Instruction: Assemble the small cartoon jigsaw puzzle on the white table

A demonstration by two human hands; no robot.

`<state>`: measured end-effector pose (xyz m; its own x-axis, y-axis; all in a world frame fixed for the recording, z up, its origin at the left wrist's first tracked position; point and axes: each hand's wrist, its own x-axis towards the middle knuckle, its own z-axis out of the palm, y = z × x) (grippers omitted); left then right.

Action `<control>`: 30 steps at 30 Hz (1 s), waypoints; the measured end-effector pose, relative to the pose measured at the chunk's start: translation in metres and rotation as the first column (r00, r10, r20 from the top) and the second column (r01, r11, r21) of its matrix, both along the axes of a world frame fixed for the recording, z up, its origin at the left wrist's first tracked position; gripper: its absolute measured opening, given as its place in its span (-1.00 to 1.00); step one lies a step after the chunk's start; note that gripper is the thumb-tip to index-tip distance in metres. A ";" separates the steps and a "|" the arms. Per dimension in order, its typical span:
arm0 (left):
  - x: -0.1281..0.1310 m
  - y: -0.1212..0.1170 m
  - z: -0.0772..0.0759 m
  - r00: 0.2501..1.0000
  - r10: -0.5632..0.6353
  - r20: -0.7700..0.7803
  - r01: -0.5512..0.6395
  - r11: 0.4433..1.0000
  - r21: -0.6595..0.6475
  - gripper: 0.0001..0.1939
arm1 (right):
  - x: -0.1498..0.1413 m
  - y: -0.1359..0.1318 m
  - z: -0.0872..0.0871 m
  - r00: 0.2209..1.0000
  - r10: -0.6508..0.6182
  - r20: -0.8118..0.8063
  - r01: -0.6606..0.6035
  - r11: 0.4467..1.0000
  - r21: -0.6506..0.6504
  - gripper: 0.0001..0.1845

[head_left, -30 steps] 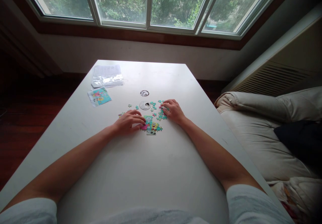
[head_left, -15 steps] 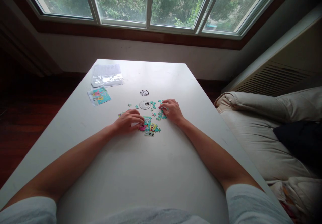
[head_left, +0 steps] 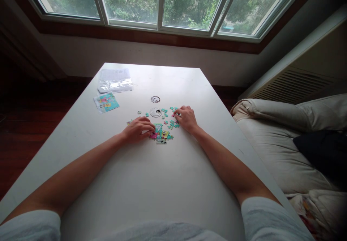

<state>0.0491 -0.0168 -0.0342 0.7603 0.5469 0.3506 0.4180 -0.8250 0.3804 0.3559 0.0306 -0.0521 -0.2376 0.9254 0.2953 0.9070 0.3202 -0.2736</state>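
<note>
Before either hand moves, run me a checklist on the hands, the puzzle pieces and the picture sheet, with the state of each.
1. Left hand at the left edge of the joined section: ok.
2. Right hand beside the loose pieces: ok.
3. Right fingers gripping a piece: cannot tell, too small.
4. Every piece joined: not ok, many lie scattered beyond the section.
5. Picture sheet printed side up, not covered by a hand: ok.

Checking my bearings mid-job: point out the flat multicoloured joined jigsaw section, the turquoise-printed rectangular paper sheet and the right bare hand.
Joined jigsaw section [head_left: 162, 135]: head view, near its middle.
Printed paper sheet [head_left: 108, 103]: head view, turquoise printed area.
Right hand [head_left: 187, 118]: head view, back of the hand.
</note>
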 end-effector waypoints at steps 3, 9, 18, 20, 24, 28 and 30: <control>0.000 0.001 -0.001 1.000 0.013 -0.001 -0.013 1.000 0.002 -0.75 | 0.000 -0.003 0.005 0.999 0.000 0.047 0.000 1.000 -0.001 -0.84; -0.001 0.001 -0.001 0.999 0.032 0.007 -0.032 0.999 0.003 -0.76 | 0.000 0.000 0.004 0.996 0.016 0.087 -0.012 0.999 -0.038 -0.88; 0.000 0.000 0.000 0.999 0.050 0.009 -0.050 0.999 -0.004 -0.75 | 0.005 0.001 0.011 0.989 0.149 0.027 -0.147 0.988 -0.039 -0.94; 0.000 0.000 0.000 0.999 0.050 0.009 -0.050 0.999 -0.001 -0.75 | 0.006 0.000 0.013 0.981 0.195 -0.004 -0.195 0.980 -0.028 -0.93; 0.000 0.000 0.001 0.999 0.043 0.010 -0.043 0.999 0.005 -0.76 | 0.006 0.001 0.010 0.956 0.286 -0.065 -0.286 0.958 -0.003 -0.92; 0.000 0.001 0.001 0.999 0.036 0.007 -0.036 0.999 0.006 -0.74 | 0.003 0.002 0.007 0.930 0.347 -0.121 -0.346 0.938 0.029 -0.93; 0.000 0.001 0.001 0.999 0.031 0.006 -0.031 1.000 0.005 -0.74 | 0.001 0.001 0.008 0.920 0.361 -0.151 -0.355 0.933 0.063 -0.95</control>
